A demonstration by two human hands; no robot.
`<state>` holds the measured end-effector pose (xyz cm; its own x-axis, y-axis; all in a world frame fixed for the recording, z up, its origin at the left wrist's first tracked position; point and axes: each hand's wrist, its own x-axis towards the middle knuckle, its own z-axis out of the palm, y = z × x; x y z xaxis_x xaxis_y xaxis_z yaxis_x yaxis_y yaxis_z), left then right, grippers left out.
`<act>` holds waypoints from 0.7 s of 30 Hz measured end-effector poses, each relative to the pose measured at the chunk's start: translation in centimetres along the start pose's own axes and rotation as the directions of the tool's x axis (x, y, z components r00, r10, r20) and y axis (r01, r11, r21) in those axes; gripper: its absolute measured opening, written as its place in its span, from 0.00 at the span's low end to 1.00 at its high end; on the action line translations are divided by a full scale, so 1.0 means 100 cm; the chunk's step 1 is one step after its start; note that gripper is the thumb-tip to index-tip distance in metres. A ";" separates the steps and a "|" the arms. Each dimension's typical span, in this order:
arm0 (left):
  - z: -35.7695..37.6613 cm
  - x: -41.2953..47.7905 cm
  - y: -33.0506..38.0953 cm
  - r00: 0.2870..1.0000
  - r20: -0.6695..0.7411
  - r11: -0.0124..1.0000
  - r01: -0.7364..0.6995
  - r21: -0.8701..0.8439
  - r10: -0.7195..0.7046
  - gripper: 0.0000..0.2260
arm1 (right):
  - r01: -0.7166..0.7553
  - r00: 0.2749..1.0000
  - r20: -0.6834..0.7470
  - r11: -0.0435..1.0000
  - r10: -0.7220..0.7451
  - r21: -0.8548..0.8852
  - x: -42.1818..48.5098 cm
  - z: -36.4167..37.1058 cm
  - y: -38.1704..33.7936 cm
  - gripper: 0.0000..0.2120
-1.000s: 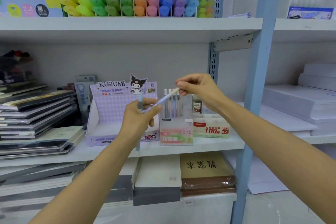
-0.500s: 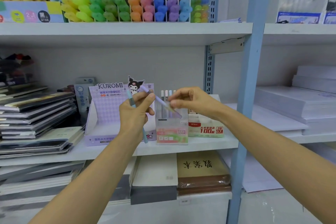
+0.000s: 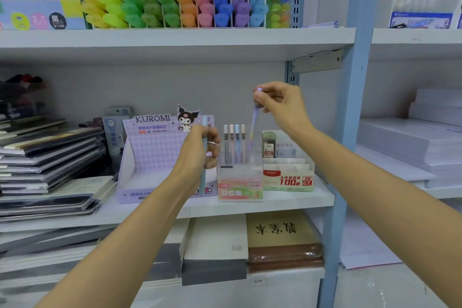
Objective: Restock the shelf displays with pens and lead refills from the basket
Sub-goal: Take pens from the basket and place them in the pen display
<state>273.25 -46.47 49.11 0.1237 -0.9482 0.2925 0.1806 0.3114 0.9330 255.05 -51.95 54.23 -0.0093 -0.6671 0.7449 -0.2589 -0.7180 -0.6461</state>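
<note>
Fingers of the right hand [image 3: 282, 105] pinch the top end of a purple pen [image 3: 254, 122], which hangs almost upright with its lower end inside the clear pen box [image 3: 240, 182], just right of four pens [image 3: 234, 142] standing there. Left of this box, the left hand [image 3: 200, 150] is curled around a blue pen [image 3: 204, 124], held upright in front of the purple display box [image 3: 155, 152]. Right of the pen box, touching it, stands a lead refill box [image 3: 287, 180].
</note>
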 end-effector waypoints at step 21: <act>-0.023 -0.014 -0.020 0.977 0.212 0.947 -0.103 0.304 0.038 0.10 | -0.017 0.996 0.070 0.892 0.054 -0.451 0.003 0.021 0.046 0.05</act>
<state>274.97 -45.59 46.33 -0.0791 -0.9275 0.3654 -0.1379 0.3732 0.9174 255.87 -55.86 51.11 0.0444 -0.7173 0.6953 -0.6665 -0.5397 -0.5143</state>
